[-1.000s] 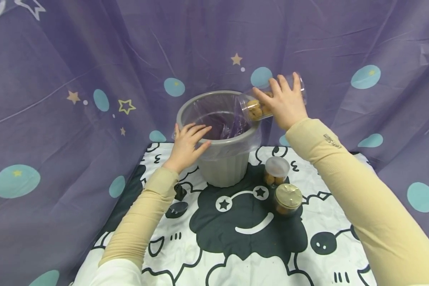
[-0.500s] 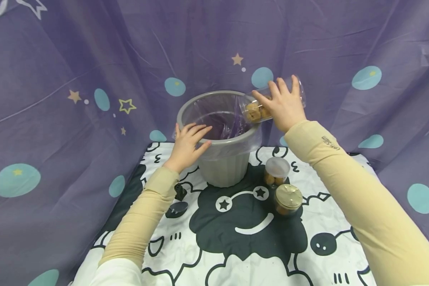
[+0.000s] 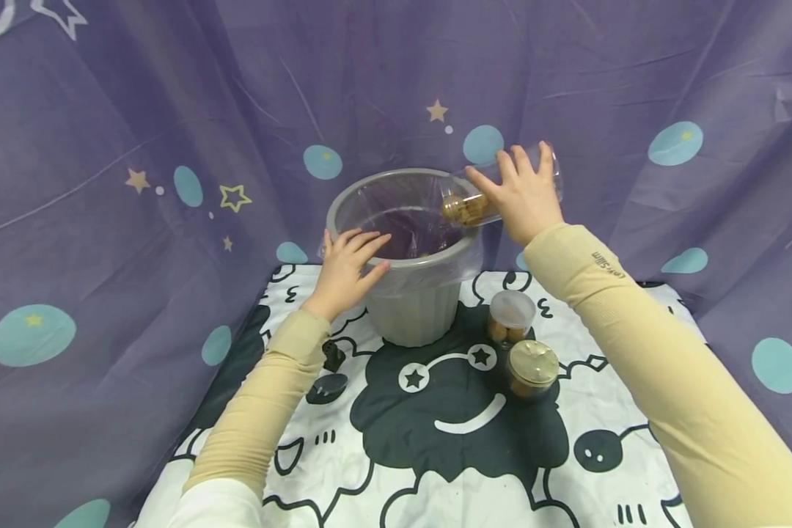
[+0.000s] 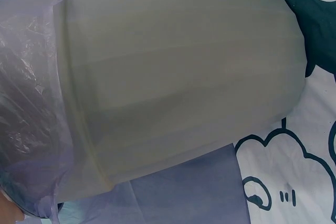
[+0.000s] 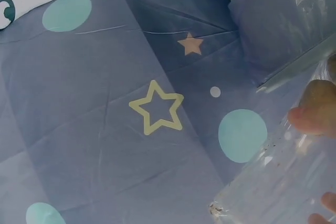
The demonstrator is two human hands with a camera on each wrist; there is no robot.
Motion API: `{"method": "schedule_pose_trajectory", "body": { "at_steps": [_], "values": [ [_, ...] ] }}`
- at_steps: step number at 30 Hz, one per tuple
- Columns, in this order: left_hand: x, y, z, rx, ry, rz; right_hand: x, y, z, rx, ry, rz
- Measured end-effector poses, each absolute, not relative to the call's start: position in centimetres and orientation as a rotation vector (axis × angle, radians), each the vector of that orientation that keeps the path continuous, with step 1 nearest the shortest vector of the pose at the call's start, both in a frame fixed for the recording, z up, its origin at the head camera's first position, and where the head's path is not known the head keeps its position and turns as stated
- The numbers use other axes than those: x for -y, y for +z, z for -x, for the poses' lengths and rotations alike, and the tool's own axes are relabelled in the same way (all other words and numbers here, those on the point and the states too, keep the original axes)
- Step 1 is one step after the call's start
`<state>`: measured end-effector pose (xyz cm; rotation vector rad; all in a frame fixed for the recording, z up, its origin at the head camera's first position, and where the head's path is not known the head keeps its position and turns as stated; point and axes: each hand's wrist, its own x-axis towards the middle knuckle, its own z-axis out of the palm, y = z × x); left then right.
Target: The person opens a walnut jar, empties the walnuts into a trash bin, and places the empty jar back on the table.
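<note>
My right hand (image 3: 526, 192) grips a clear plastic jar (image 3: 546, 165), tilted with its mouth down and left over the bin's right rim. Brown cookies (image 3: 468, 211) are bunched near the jar's mouth. In the right wrist view the raised end of the jar (image 5: 262, 192) is see-through, with a finger (image 5: 315, 109) pressed along its side. My left hand (image 3: 348, 268) rests on the near-left rim of a grey trash bin (image 3: 412, 315), its fingers spread over the edge. A clear plastic liner (image 3: 396, 202) lines the bin and folds over its rim.
Two lidded jars stand right of the bin: one with a whitish lid (image 3: 512, 309), one with a gold lid (image 3: 533, 362). A small black object (image 3: 332, 356) lies by the left wrist. A black-and-white cartoon cloth (image 3: 462, 484) covers the table; a purple curtain (image 3: 383, 73) hangs behind.
The cookies have slid further toward the jar's mouth, and a small yellowish bit now shows inside the bin. My right hand has lowered slightly with the jar. My left hand stays still.
</note>
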<state>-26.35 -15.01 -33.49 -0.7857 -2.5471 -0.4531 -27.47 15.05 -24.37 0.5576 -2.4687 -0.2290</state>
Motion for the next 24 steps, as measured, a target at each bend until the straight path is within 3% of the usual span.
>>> {"method": "schedule_pose_trajectory", "body": {
  "at_steps": [24],
  "values": [
    [14.98,-33.5,26.29,2.547,-0.458,0.776,-14.7,-23.37,27.04,2.429,-0.401,-0.676]
  ]
}}
